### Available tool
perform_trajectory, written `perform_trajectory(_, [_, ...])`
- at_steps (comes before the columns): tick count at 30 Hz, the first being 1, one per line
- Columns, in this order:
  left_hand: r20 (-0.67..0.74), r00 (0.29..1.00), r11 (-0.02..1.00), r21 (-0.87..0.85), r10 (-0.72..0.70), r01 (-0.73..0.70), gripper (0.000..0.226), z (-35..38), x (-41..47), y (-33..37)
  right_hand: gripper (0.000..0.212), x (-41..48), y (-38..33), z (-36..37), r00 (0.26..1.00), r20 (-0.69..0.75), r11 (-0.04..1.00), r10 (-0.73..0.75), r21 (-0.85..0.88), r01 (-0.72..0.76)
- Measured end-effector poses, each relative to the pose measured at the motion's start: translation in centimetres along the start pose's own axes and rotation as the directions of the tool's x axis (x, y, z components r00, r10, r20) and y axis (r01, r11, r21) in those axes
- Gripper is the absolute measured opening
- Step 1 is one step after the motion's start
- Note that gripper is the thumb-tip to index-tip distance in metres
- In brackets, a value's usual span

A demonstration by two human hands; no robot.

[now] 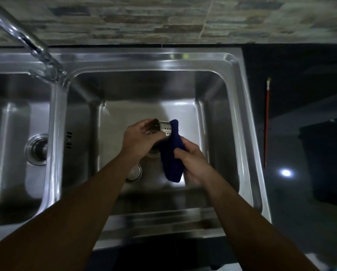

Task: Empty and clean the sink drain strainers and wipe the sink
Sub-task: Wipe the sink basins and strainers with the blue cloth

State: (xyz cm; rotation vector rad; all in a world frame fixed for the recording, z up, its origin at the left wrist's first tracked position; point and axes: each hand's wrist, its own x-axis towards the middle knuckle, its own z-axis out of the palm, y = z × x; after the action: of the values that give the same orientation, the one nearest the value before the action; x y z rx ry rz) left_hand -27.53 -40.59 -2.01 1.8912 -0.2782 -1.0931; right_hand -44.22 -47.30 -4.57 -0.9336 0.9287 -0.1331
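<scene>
Since the strainer basket (161, 128) is out of its drain and held up over the right basin (218, 114) of the sink, here's my read on the handling. The left hand (142, 137) has its fingers curled round the open rim end, with the basket tipped on its side. The right hand (191, 159) is bunched round a dark blue cloth (173, 153) that's pressed against the basket's closed bottom end.

It looks like thin perforated steel — light and stiff, so it won't flex, but I'd guess wet metal like that is slick and wants to spin in your grip. The rim seems the sensible place to hold. It gives the fingers an edge to hook on and leaves the holed wall and base free for the cloth. The cloth is soft and floppy, with a tail hanging below the fist, so bunching it up is what lets you put pressure through it.

Under the hands the drain opening (154, 152) shows, partly hidden. A small flat perforated disc (134, 172) lies on the basin floor beside the left forearm — probably another piece to clean, and flat enough that I'd lift it by its edge. The left basin's strainer (37, 149) sits in its drain, so that one looks not yet done.
</scene>
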Motion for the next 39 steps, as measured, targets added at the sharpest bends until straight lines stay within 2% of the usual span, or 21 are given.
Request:
perform_trajectory(2, [0.007, 1.000, 0.998, 0.064, 0.019, -0.019, 0.038, 0.4, 0.1, -0.1, 0.063, -0.2, 0.4, -0.6, 1.000, -0.010, 1.000, 0.005, -0.006, -0.005])
perform_trajectory(5, [0.113, 0.992, 0.976, 0.203, 0.062, -0.084, 0.033, 1.3, -0.1, -0.1, 0.063, 0.0, 0.3, -1.3, 0.994, -0.112, 1.000, -0.004, 0.004, 0.004])
perform_trajectory(8, [0.159, 0.980, 0.927, 0.336, 0.115, -0.164, 0.031, 1.9, 0.8, 0.0, 0.061, 0.1, -0.2, -2.3, 0.987, -0.160, 0.998, -0.020, -0.061, 0.011])
perform_trajectory(13, [0.112, 0.984, 0.851, 0.494, 0.140, -0.177, 0.066, 2.8, 3.5, 0.8, 0.057, -1.4, -0.6, -4.5, 0.990, -0.136, 0.977, -0.019, -0.213, -0.011])
perform_trajectory(18, [0.182, 0.968, 0.814, 0.526, 0.174, -0.245, 0.085, 5.7, 5.5, 1.0, 0.066, -2.7, -0.6, -5.5, 0.992, -0.121, 0.911, -0.026, -0.410, -0.026])
perform_trajectory(22, [0.207, 0.958, 0.775, 0.566, 0.198, -0.282, 0.089, 7.9, 7.5, 0.8, 0.070, -2.9, 0.3, -5.9, 0.987, -0.158, 0.879, -0.007, -0.473, -0.069])
perform_trajectory(27, [0.202, 0.948, 0.750, 0.580, 0.245, -0.318, 0.090, 9.3, 9.3, -1.0, 0.080, -3.0, 0.9, -6.2, 0.994, -0.109, 0.733, 0.031, -0.674, -0.097])
perform_trajectory(35, [0.168, 0.954, 0.816, 0.494, 0.248, -0.299, 0.095, 8.1, 9.2, -2.0, 0.079, -3.1, 2.0, -5.6, 0.990, -0.134, 0.685, 0.039, -0.718, -0.124])
perform_trajectory(37, [0.145, 0.959, 0.798, 0.533, 0.242, -0.282, 0.085, 6.2, 7.6, -2.5, 0.074, -3.2, 2.1, -5.3, 0.991, -0.134, 0.686, 0.008, -0.720, -0.103])
perform_trajectory(39, [0.134, 0.963, 0.717, 0.646, 0.234, -0.264, 0.079, 3.3, 5.1, -3.8, 0.069, -3.3, 2.1, -4.9, 0.992, -0.125, 0.682, -0.008, -0.727, -0.087])
